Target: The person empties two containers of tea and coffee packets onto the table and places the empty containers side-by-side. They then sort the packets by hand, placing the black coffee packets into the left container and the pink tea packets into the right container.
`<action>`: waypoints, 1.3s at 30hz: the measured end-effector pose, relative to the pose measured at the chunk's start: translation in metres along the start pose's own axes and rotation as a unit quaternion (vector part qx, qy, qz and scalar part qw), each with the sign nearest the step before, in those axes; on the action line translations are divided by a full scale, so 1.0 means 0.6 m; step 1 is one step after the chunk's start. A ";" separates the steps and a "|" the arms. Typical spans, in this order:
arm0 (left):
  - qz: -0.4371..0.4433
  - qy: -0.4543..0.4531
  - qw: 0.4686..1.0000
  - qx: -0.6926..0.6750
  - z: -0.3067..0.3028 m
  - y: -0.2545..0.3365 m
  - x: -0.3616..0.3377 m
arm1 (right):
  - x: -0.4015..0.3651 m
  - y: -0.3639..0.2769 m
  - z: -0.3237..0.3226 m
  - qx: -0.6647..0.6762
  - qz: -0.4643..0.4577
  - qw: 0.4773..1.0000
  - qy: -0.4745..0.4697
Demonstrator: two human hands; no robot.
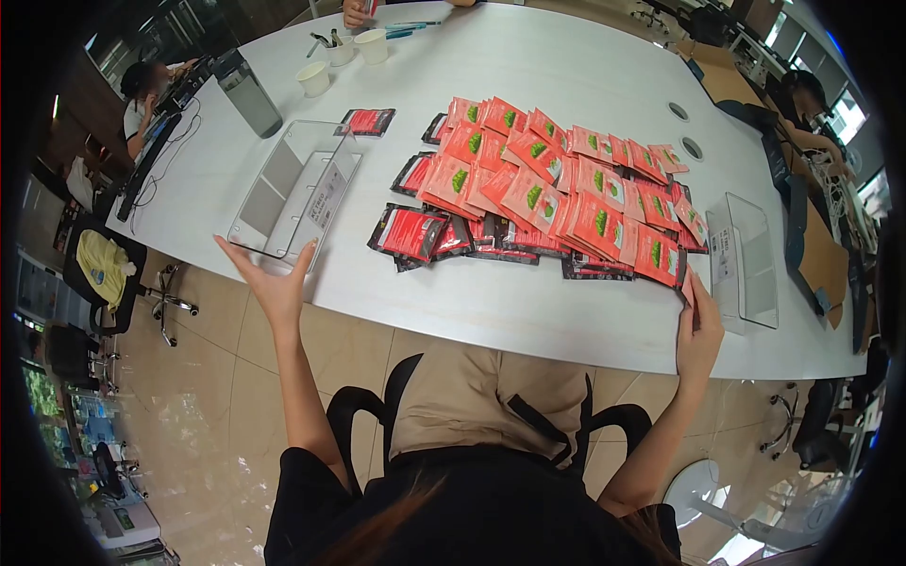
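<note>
My left hand [275, 288] spans the near end of a clear plastic box [311, 193], thumb at its right corner and fingers at its left. The box has a white label on its side. My right hand [699, 332] is at the near right corner of a heap of red packets [533, 195], its fingers closed at the edge of one red packet [658, 253]. Many packets have a green picture; those underneath have black edges. Right of that hand stands a second clear plastic box [752, 264], with a label too.
A lone red packet [366, 122] lies beyond the left box. A grey bottle [247, 94], white cups [372, 46] and pens stand farther back. Another person's hand [355, 13] is at the far edge. Opened cardboard [819, 236] lines the right side.
</note>
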State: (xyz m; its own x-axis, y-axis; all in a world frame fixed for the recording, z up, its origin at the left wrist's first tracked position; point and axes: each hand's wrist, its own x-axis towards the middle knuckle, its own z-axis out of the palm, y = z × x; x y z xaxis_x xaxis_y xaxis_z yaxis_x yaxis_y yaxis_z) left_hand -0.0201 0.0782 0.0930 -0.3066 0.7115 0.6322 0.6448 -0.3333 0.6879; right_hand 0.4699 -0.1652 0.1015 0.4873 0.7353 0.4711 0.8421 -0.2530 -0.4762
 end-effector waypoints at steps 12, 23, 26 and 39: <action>0.243 -0.290 0.917 0.124 0.225 0.187 0.150 | 0.002 -0.007 -0.002 -0.006 -0.014 1.000 0.008; 0.257 -0.274 0.872 0.313 0.420 0.027 0.218 | 0.005 -0.015 -0.005 -0.007 -0.017 1.000 0.011; 0.251 -0.271 0.887 0.279 0.379 0.075 0.206 | 0.005 -0.014 -0.005 -0.013 -0.006 1.000 0.023; 0.195 -0.348 0.917 0.019 0.137 0.169 -0.010 | 0.161 -0.114 0.047 0.036 -0.168 0.984 -0.049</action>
State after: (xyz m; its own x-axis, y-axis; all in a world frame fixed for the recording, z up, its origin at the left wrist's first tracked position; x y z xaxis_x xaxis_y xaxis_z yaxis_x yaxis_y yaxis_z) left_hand 0.1048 0.0910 0.1295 0.4648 0.7701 0.4370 0.6386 -0.6334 0.4370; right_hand 0.4528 -0.0592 0.1590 0.1572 0.8274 0.5392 0.9313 0.0575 -0.3597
